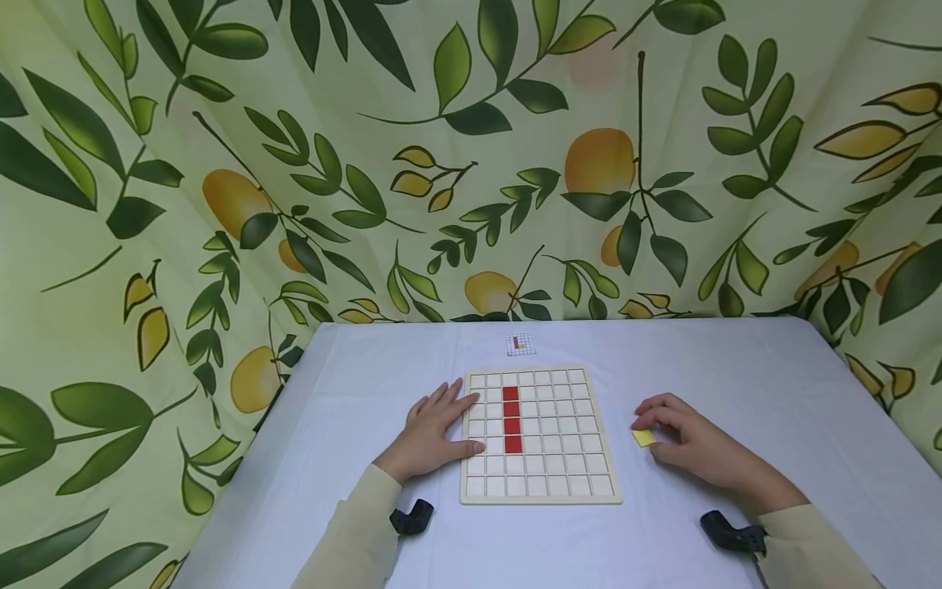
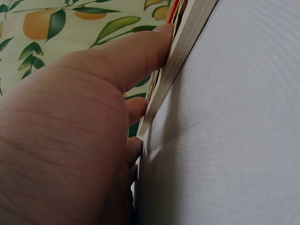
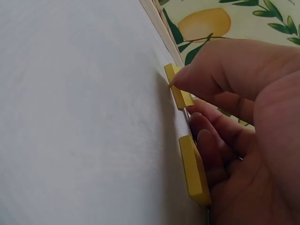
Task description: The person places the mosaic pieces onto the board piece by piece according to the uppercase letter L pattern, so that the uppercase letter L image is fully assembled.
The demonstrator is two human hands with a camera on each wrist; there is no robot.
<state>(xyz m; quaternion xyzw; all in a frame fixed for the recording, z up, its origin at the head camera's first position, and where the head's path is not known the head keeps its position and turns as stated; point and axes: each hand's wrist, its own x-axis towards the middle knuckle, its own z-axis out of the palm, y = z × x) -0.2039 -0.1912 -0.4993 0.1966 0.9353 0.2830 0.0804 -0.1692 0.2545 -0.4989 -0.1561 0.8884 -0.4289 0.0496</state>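
Observation:
A square light-wood board (image 1: 614,491) with a white grid lies flat on the table; a column of several red tiles (image 1: 511,425) fills cells left of its middle. My left hand (image 1: 430,438) rests on the board's left edge, thumb and fingers spread over the rim. In the left wrist view, the thumb (image 2: 136,58) reaches onto the board's side. Right of the board, my right hand (image 1: 695,446) pinches a yellow tile (image 1: 643,438) close to the tabletop. Under that hand, the right wrist view shows a second yellow tile (image 3: 193,171), hidden in the head view.
Behind the board lies a small card (image 1: 521,344) printed with a grid and red and yellow marks. White cloth covers the table (image 1: 368,384). A leaf-and-fruit patterned curtain (image 1: 471,164) hangs along the back and left. Black wrist devices (image 1: 732,533) sit at both cuffs.

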